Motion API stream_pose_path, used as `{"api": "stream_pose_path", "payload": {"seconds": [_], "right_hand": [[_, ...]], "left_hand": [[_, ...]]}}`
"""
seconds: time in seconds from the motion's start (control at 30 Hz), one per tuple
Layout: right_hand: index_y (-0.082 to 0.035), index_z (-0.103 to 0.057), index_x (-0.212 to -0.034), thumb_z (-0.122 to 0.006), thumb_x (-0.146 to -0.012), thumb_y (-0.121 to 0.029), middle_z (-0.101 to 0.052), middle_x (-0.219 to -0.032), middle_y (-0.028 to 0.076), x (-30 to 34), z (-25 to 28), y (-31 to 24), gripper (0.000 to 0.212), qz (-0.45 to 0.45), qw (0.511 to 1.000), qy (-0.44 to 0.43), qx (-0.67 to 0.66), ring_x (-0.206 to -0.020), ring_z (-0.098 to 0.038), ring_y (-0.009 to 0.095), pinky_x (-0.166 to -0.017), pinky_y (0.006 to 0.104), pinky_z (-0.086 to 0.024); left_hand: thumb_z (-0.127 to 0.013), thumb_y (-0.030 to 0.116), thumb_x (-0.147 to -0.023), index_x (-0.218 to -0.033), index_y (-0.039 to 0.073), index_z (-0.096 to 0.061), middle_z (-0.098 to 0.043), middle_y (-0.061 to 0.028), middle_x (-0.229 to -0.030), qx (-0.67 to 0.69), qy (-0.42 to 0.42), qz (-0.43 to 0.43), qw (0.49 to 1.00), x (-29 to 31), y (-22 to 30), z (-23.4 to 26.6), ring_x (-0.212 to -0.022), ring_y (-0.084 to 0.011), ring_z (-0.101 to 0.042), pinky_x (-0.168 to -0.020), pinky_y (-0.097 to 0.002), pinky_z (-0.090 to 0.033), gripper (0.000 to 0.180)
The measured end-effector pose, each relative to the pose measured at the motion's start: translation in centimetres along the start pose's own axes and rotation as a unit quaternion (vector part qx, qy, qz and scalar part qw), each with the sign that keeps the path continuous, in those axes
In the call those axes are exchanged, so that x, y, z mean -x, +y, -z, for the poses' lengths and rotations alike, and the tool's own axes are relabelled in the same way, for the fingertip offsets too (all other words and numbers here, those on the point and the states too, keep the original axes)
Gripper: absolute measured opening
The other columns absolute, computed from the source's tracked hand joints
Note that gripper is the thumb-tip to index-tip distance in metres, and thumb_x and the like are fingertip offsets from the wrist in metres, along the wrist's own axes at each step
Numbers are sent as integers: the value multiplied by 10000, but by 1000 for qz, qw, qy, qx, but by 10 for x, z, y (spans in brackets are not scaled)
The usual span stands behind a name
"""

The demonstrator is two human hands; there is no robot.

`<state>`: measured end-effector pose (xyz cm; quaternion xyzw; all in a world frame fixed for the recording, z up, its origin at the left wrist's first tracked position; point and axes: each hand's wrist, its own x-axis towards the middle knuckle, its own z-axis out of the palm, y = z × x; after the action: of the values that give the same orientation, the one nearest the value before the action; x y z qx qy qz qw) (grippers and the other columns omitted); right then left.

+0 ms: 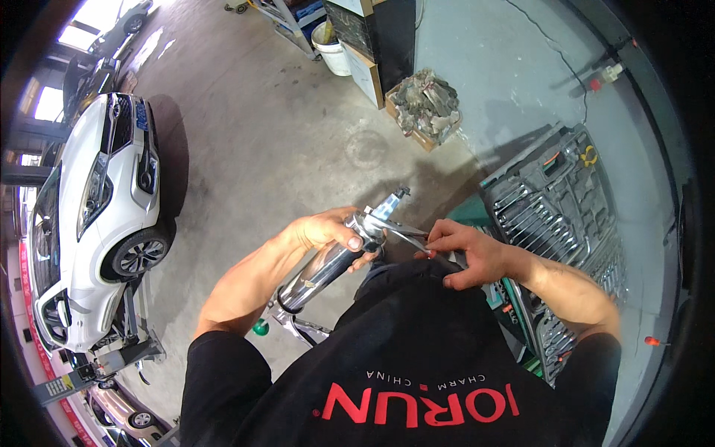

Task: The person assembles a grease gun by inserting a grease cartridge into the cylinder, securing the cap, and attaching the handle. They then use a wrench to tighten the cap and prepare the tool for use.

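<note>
Pointing up-right, grease gun point(335, 257) held by left hand point(324, 229).

The grease gun's point(335, 261) lower end hides behind the person's black shirt point(417, 357).

Chrome grease gun point(328, 262); white car point(89, 223); black shirt point(417, 357).

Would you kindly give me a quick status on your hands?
Left hand gripping chrome grease gun. Right hand pinching its thin lever. Open tool case at right.
</note>
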<state>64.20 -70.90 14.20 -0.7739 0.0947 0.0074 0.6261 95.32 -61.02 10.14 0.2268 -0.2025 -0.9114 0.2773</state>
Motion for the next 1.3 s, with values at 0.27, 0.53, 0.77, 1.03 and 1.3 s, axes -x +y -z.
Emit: {"api": "stream_pose_path", "payload": {"seconds": [0.27,0.53,0.77,1.03,1.3], "right_hand": [[-48,-692,-1212,-771,-722,-272,-579,-1017,125,-5,-19,3,545,-134,985,104,-3,-1055,-556,264,-957,356,-438],[-50,-700,-1167,-755,-713,-341,-599,-996,188,-23,-44,15,543,-235,950,190,79,-985,-562,352,-911,406,-460],[-34,-682,-1120,-766,-690,-284,-557,-1103,145,5,-27,25,505,-4,979,125,160,-1058,-520,340,-950,425,-435],[-47,-656,-1130,-767,-671,-206,-568,-1040,104,18,12,-46,499,136,967,-4,216,-1042,-515,326,-925,443,-424],[47,-607,-1286,-775,-719,-326,-587,-1022,168,16,-25,-31,699,-206,963,176,-4,-913,-599,301,-834,365,-490]], "left_hand": [[-898,331,-688,-1322,-40,-492,-666,-189,-1027,-246,174,-39,953,-26,-9,39,-873,-274,-693,-824,-375,-566,839],[-848,328,-656,-1235,44,-584,-703,-185,-1002,-525,507,-87,677,-82,-45,21,-976,-320,-696,-863,-408,-546,698],[-904,281,-625,-1126,23,-640,-677,-60,-890,-425,180,-106,881,-31,-4,34,-798,-167,-634,-717,-318,-518,622],[-921,373,-590,-1151,-113,-575,-676,-202,-904,2,-213,75,974,-19,-10,-28,-784,-279,-685,-649,-371,-564,819],[-913,308,-673,-1301,20,-497,-676,-137,-1079,-519,411,-171,730,-55,-47,-25,-1046,-304,-664,-921,-407,-526,806]]}}
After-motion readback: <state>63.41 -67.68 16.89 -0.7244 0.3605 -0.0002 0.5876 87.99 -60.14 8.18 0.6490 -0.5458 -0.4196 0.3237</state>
